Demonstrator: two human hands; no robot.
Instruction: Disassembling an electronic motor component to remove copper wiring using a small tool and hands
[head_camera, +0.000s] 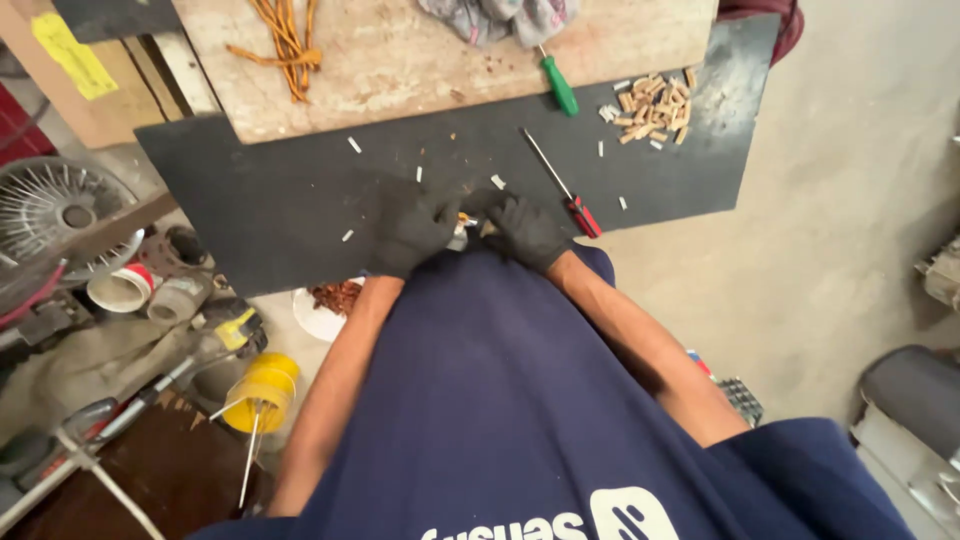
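Both gloved hands, left, right, pinch small metal part at bench near edge. Light, stiff, fiddly: grip by ends.

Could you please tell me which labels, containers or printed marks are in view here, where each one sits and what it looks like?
Yellow label: top left, a slanted strip on a tan board.
Yellow tub: lower left on the floor, round.
White cup: left, round, with a red band.
White logo: bottom, printed on the navy shirt.
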